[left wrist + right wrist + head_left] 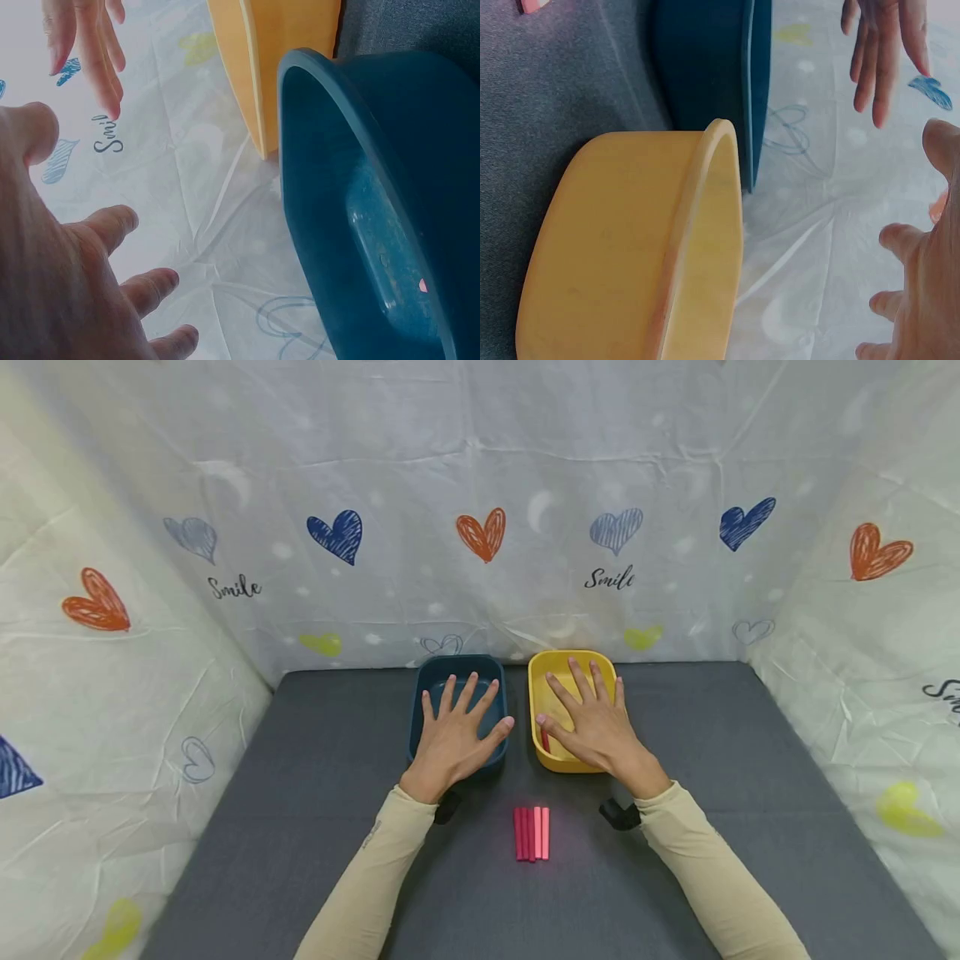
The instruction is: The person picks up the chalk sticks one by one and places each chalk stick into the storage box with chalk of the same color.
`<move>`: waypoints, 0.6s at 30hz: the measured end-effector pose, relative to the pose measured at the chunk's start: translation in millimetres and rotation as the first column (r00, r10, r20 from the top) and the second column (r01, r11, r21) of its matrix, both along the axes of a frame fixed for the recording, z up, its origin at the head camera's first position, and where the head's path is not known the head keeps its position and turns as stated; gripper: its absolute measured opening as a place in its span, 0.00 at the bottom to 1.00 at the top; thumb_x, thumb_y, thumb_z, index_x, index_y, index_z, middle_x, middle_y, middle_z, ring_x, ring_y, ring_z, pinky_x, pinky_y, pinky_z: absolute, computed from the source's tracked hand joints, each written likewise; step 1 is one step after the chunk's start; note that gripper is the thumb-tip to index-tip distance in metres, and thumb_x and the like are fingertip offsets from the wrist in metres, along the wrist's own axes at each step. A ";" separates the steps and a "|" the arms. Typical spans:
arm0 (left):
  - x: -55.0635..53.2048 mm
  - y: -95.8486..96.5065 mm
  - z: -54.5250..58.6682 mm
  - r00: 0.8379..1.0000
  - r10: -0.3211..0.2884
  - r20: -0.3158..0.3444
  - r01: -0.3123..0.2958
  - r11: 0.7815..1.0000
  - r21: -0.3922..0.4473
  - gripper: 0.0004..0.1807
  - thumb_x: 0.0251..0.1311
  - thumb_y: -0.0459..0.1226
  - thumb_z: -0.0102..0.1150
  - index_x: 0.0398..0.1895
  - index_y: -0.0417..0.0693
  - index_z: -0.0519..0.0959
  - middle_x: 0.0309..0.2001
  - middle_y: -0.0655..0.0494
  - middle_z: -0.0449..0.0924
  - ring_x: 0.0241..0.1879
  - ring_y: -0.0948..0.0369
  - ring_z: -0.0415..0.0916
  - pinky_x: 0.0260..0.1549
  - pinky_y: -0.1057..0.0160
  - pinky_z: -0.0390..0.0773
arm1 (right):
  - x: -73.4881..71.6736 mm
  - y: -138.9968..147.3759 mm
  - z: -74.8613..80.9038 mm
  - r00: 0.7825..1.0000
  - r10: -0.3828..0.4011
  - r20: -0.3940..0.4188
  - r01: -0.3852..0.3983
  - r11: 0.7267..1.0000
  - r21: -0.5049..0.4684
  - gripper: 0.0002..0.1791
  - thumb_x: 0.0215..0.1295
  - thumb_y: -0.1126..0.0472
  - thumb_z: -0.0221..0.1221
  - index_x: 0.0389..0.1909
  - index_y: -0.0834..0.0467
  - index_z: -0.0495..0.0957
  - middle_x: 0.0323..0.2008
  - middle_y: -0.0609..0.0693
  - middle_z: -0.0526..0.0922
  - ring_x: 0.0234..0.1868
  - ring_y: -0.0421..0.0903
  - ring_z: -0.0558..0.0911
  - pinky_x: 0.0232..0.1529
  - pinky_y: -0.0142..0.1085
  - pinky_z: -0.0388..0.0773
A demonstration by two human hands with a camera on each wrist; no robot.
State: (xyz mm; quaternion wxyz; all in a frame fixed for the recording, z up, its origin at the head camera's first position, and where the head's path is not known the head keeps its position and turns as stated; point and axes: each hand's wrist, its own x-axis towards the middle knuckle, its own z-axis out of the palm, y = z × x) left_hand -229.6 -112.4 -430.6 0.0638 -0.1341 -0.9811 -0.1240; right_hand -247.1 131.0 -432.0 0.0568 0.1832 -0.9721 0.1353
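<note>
My left hand [452, 737] hovers with spread fingers over the dark blue bin [413, 727]. Above the yellow bin [535, 693] is my right hand [598, 732], its fingers also fanned out and holding nothing. Several short sticks [531, 833], some dark red and some pink, lie side by side on the table in front of the bins. A red stick [545, 741] shows inside the yellow bin, partly hidden by the right hand. Inside the blue bin, the left wrist view catches a small pink bit [423, 285]; what it belongs to is hidden.
The bins stand side by side at the back of the dark grey table [330, 793]. Behind them and at both sides hangs a white cloth [405, 468] printed with hearts and words. Each wrist bears a black device [619, 815].
</note>
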 end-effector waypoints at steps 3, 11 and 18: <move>0.3 -0.8 0.5 1.000 0.003 -0.002 -0.003 1.000 -0.002 0.42 0.64 0.72 0.28 0.78 0.68 0.48 0.80 0.54 0.41 0.79 0.45 0.30 0.71 0.31 0.33 | 0.0 -1.0 0.3 1.000 0.002 0.005 -0.002 1.000 -0.003 0.41 0.68 0.26 0.36 0.77 0.38 0.48 0.80 0.51 0.36 0.80 0.60 0.34 0.71 0.69 0.32; 0.8 -1.7 2.0 1.000 -0.009 -0.025 0.009 1.000 0.016 0.41 0.65 0.72 0.26 0.77 0.69 0.48 0.80 0.54 0.43 0.79 0.45 0.32 0.71 0.31 0.35 | 1.4 -0.9 0.2 1.000 0.010 -0.004 -0.010 1.000 -0.018 0.41 0.68 0.26 0.36 0.77 0.38 0.48 0.80 0.50 0.37 0.80 0.60 0.36 0.71 0.69 0.32; 5.3 -3.2 2.2 0.999 -0.015 -0.037 0.015 1.000 0.021 0.40 0.66 0.71 0.27 0.77 0.70 0.48 0.80 0.54 0.44 0.80 0.47 0.33 0.71 0.31 0.35 | 6.5 -0.4 -1.5 1.000 0.009 -0.030 -0.009 1.000 -0.011 0.40 0.68 0.26 0.36 0.77 0.38 0.49 0.80 0.50 0.40 0.80 0.60 0.39 0.72 0.69 0.34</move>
